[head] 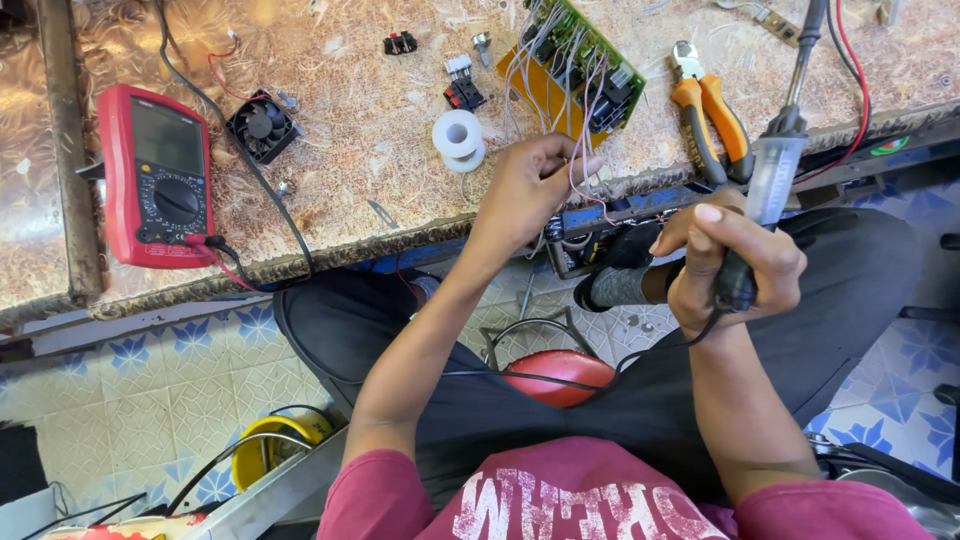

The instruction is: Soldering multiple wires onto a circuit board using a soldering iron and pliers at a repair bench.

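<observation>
Steadily: left hand (530,190) pinching thin wires (583,120) off circuit board (580,60) at 12; right hand (735,265) gripping soldering iron (775,160); best kept taut.

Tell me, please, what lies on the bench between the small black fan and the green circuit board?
In the head view, a white solder spool lies between the fan and the circuit board, with small black connectors beside it.

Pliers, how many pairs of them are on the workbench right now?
1. The orange-handled pliers lie on the workbench, right of the green circuit board, beside the soldering iron. Clutter could hide others.
</observation>
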